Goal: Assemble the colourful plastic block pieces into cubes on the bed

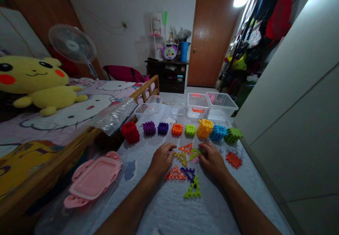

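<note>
My left hand [162,158] rests at the middle of the cloth-covered table, its fingers bent and apart, beside the corner of a yellow triangular toothed block [181,158]. Opposite it, my right hand [212,159] has its thumb and forefinger at the edge of a lime green triangular block [194,153]. An orange triangular block [186,148] lies between the hands, just beyond the yellow one. Closer to me lie a second orange triangle [176,173], a purple triangle [188,173] and another lime green triangle [194,189]. Partly hidden fingertips make the exact grip hard to see.
Behind the hands runs a row of stacked toothed blocks, from red [130,132] to yellow [204,128] and green [233,135]. An orange-red square block [233,160] lies at right, a pink lid [94,178] at left. Clear plastic boxes [221,106] stand at the back.
</note>
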Demonstrator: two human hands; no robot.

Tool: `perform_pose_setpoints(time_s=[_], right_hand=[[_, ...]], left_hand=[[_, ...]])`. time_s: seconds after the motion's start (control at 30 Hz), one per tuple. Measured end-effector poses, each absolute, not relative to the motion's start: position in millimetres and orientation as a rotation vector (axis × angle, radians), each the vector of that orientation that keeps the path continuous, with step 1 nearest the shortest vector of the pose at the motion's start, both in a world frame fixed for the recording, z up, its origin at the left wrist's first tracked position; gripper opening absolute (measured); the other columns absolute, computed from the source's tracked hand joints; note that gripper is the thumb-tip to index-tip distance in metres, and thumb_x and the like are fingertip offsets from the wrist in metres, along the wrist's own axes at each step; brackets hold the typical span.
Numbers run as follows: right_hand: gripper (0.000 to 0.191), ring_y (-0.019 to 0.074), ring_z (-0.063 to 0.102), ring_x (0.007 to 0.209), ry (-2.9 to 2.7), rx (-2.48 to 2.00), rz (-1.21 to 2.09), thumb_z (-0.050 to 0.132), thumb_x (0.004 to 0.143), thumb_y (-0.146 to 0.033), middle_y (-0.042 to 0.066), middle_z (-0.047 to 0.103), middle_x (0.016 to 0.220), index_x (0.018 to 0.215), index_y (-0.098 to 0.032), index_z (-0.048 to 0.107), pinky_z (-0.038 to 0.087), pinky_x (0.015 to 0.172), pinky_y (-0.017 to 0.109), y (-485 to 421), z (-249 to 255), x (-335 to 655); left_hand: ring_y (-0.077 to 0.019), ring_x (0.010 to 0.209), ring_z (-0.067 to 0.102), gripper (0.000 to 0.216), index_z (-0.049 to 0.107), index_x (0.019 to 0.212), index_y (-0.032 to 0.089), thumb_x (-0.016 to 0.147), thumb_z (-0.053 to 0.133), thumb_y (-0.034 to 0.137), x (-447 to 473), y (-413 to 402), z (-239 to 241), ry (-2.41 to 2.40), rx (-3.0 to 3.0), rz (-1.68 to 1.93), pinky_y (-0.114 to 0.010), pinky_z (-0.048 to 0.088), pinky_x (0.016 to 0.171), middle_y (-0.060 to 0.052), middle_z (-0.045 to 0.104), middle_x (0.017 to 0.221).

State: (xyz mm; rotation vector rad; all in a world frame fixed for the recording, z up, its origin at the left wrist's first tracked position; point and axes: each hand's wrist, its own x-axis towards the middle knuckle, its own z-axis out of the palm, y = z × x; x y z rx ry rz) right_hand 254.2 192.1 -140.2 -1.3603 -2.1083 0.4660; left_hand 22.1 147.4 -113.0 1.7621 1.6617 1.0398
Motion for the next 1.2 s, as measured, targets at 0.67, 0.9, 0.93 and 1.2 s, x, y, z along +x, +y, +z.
perform_pose_setpoints(time_s=[0.67, 0.9, 0.93, 1.2], right_hand=[[0.026, 0.0156, 0.058, 0.065, -2.063, -1.312, 0.983, 0.045, 0.087, -0.028, 0.001, 0.065, 0.073, 0.093, -0.018, 0.068, 0.045, 0.064, 0.027, 196, -128, 265], [0.017, 0.0249, 0.054, 0.097, -2.297, -1.352, 0.457, 0.055, 0.084, -0.025, 0.011, 0.057, 0.1, 0.093, -0.017, 0.067, 0.044, 0.089, 0.039, 189, -113, 264], [0.015, 0.0246, 0.053, 0.098, -2.33, -1.333, 0.472, 0.057, 0.083, -0.025, 0.01, 0.056, 0.101, 0.094, -0.017, 0.065, 0.043, 0.089, 0.039, 184, -105, 262], [0.042, 0.0267, 0.049, 0.104, -2.865, -1.056, 0.873, 0.079, 0.062, -0.028, 0.008, 0.054, 0.11, 0.097, -0.019, 0.06, 0.042, 0.092, 0.038, 132, -70, 234]], left_hand=[[-0.0187, 0.082, 0.067, 0.023, 0.07, 0.09, 0.016, 0.076, 0.054, 0.025, 3, 156, -132, 1.593, 1.504, 1.139, -0.03, 0.05, 0.079, -0.004, 0.073, 0.087], [-0.0186, 0.08, 0.067, 0.022, 0.07, 0.088, 0.017, 0.076, 0.055, 0.026, 2, 156, -131, 1.57, 1.49, 1.145, -0.029, 0.05, 0.076, -0.004, 0.073, 0.084], [-0.0186, 0.079, 0.067, 0.022, 0.07, 0.088, 0.017, 0.076, 0.055, 0.027, 2, 156, -131, 1.569, 1.487, 1.147, -0.029, 0.05, 0.076, -0.004, 0.073, 0.084], [-0.0184, 0.081, 0.067, 0.022, 0.069, 0.089, 0.016, 0.077, 0.055, 0.025, 2, 157, -133, 1.561, 1.478, 1.145, -0.028, 0.05, 0.076, -0.004, 0.073, 0.085]])
